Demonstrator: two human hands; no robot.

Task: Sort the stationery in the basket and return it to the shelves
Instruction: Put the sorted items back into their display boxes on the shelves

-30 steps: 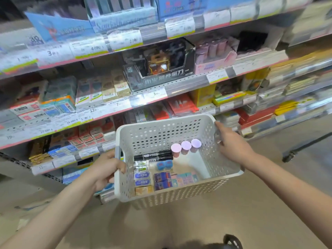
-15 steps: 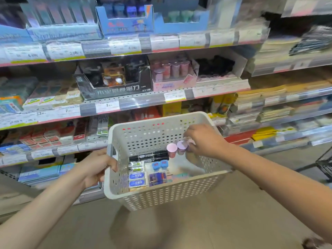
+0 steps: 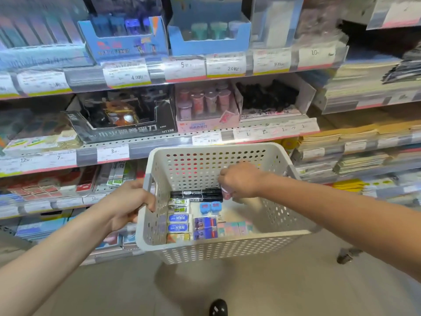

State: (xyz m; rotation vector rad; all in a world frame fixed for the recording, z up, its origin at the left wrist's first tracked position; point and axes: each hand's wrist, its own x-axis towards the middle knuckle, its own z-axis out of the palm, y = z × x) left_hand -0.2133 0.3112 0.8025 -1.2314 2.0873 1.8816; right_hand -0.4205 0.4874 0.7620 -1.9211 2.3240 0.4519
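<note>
A: Basket position?

B: White, perforated, held out in front of the shelves. Left hand grips its left rim, fingers curled over the edge.

A: Right hand?

B: Reaching down inside the basket, near the back. Fingers curled round pink-capped items; only a sliver of pink shows under the hand, so the count is unclear.

A: Contents left on the basket floor?

B: 2 black markers lying crosswise, just left of the right hand. 2 small blue pieces in front of them. A column of flat eraser packs along the left wall. Pastel blocks along the front.

A: Matching stock on the shelf?

B: A pink display box of pink-capped tubes sits on the shelf above the basket, beside a black display box.
</note>
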